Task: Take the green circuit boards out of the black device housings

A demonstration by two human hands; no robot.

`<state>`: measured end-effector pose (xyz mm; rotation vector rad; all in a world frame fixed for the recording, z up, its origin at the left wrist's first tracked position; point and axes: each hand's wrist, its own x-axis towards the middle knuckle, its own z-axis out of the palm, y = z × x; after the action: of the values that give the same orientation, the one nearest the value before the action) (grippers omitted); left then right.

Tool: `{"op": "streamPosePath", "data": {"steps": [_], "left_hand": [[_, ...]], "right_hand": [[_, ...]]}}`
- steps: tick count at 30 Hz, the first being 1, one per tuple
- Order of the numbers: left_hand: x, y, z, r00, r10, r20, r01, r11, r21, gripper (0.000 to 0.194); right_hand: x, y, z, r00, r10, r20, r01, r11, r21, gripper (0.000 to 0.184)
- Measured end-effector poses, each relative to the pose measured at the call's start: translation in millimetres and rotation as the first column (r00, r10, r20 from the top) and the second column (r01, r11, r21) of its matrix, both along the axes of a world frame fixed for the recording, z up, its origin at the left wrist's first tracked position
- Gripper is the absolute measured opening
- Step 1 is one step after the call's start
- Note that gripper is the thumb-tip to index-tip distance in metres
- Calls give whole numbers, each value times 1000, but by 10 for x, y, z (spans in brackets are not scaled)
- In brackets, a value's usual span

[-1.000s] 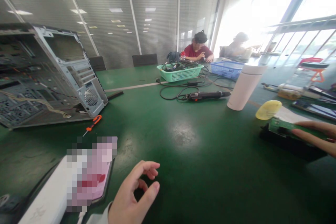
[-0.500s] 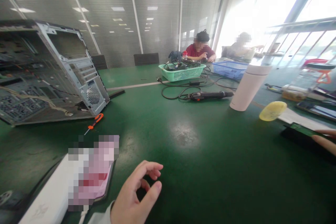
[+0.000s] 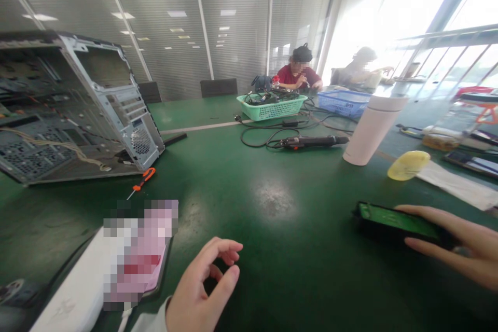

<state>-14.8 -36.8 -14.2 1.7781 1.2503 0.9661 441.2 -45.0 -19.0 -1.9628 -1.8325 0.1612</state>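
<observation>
My right hand (image 3: 462, 238) is closed around a dark hard drive (image 3: 400, 223), with its green circuit board facing up. Fingers lie along the drive's far side and the thumb along its near side, just over the green tabletop. My left hand (image 3: 206, 282) rests near the front edge, fingers loosely curled and the thumb apart from them, with nothing between. Left of that hand lies a phone (image 3: 165, 254) with a pink screen, partly blurred out, beside a white power bank (image 3: 73, 282).
An opened computer case (image 3: 150, 135) stands at left, an orange-handled screwdriver (image 3: 143, 180) before it. Farther back are a corded electric screwdriver (image 3: 311, 141), a green basket (image 3: 272, 109) of cables and a blue basket (image 3: 342, 104). A pink tumbler (image 3: 369, 135) and yellow object (image 3: 408, 165) stand right. Two people sit beyond.
My right hand has come in from the right edge, carrying the hard drive leftward over the table. My left hand has stayed put. The view has shifted slightly.
</observation>
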Motion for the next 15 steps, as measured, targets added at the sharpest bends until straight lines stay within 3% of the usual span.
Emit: {"op": "streamPosePath", "data": {"steps": [2,4,6,9,12,15], "left_hand": [[-6,-9,-8,1000,-3,-7,3,1000,-4,20],[-8,-30,-19,1000,-6,-12,7,1000,22,28],[-4,-55,-30,1000,-7,-24,9,996,85,44],[5,-68,-37,1000,8,-23,-4,988,154,62],[-4,-36,-30,999,50,11,-51,989,135,50],[-27,3,-25,991,121,50,-126,985,117,39]], "right_hand": [[-514,22,128,971,240,2,-237,962,-133,52],[-995,68,232,915,401,36,-400,916,-30,48],[-1443,122,334,875,480,59,-483,868,116,45],[-2005,192,494,803,595,25,-595,799,93,46],[-2346,234,584,737,676,23,-674,731,106,48],[-2466,253,552,704,710,14,-697,687,205,47]]}}
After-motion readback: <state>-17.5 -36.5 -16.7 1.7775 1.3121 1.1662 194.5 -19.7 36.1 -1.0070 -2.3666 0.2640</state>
